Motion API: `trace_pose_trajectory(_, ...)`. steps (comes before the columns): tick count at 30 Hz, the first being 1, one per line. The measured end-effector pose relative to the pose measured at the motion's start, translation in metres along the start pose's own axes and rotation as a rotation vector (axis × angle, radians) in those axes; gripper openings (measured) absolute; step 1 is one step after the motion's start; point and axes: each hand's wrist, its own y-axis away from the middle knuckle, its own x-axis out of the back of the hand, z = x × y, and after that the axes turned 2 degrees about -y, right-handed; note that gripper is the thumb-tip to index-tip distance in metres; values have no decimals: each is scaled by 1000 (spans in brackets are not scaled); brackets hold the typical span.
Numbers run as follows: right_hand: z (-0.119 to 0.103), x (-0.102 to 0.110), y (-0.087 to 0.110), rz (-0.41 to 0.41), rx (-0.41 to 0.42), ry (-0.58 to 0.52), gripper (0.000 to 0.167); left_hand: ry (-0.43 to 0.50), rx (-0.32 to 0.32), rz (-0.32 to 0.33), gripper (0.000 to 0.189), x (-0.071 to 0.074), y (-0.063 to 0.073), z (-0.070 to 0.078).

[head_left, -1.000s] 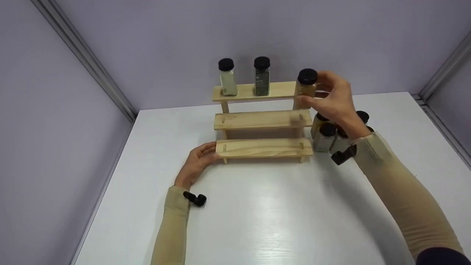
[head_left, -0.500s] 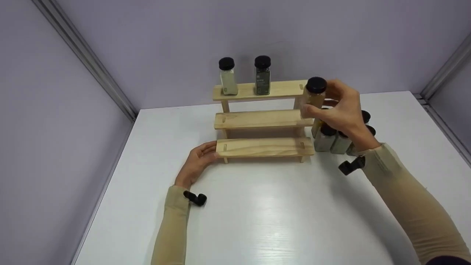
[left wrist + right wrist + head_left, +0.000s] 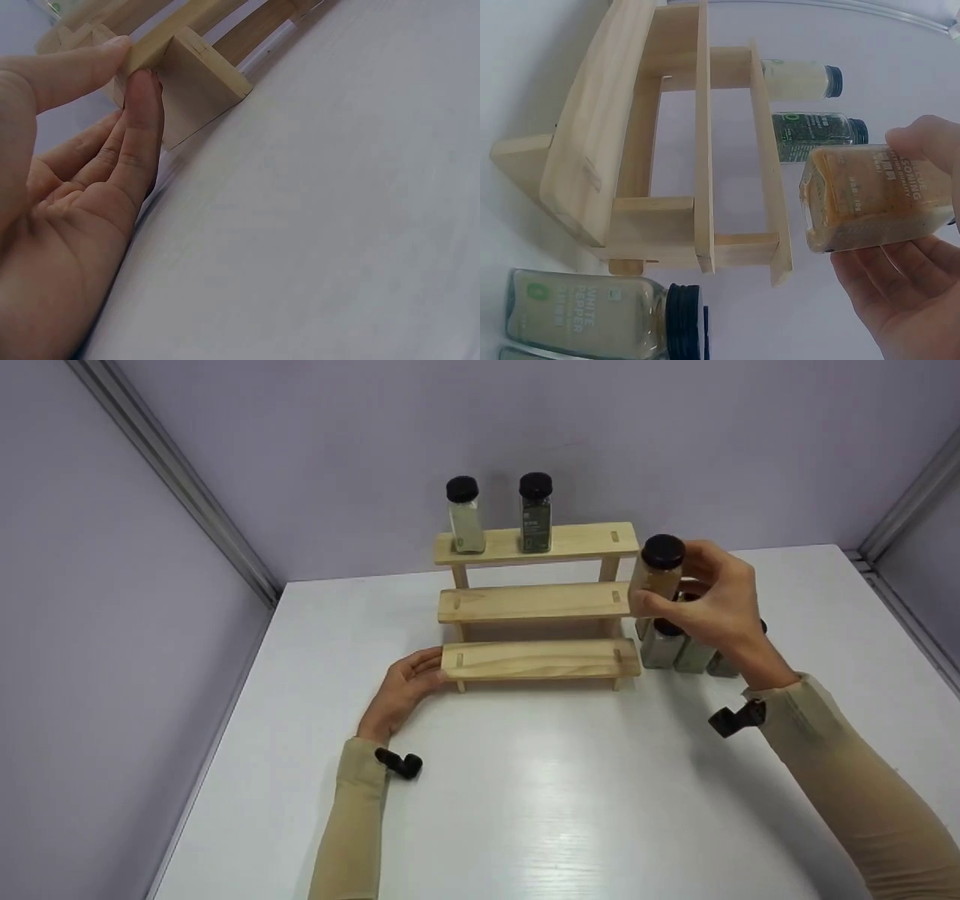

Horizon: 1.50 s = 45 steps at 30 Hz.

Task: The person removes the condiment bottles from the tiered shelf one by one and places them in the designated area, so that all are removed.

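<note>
One boxy glass jar (image 3: pixel 877 199) in right hand (image 3: pixel 726 607); left hand (image 3: pixel 397 694) pinches wooden rack (image 3: pixel 536 658).

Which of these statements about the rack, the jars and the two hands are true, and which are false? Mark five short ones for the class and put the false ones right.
1. The wooden rack has three shelves. True.
2. The right hand is empty. False: it holds a jar with orange-brown contents.
3. The left hand pinches one end of the bottom shelf. True.
4. A pale jar and a dark green jar stand on the top shelf. True.
5. The WHITE PEPPER jar stands on the top shelf. False: it stands on the table, beside the rack.
</note>
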Motion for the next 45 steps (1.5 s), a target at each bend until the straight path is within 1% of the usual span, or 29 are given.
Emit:
trace_pose_trajectory(9, 9, 4, 9, 23, 49, -19, 58, 3, 39, 32, 58, -1, 0, 1)
trace_pose_trajectory(16, 16, 9, 20, 38, 12, -24, 57, -1, 27, 23, 56, -3, -1, 1)
trace_pose_trajectory(21, 21, 13, 27, 27, 5, -50, 58, -12, 30, 26, 56, -4, -2, 0)
trace_pose_trajectory(28, 27, 15, 37, 36, 2, -9, 60, -15, 35, 27, 55, -3, -2, 1)
trace_pose_trajectory(33, 31, 14, 41, 37, -5, -11, 61, -3, 22, 22, 55, -3, 0, 2)
trace_pose_trajectory(38, 35, 14, 47, 32, -9, -21, 63, 11, 20, 17, 56, -3, -1, 2)
trace_pose_trajectory(45, 41, 15, 56, 42, -14, 3, 63, 21, 13, 0, 56, -2, -1, 2)
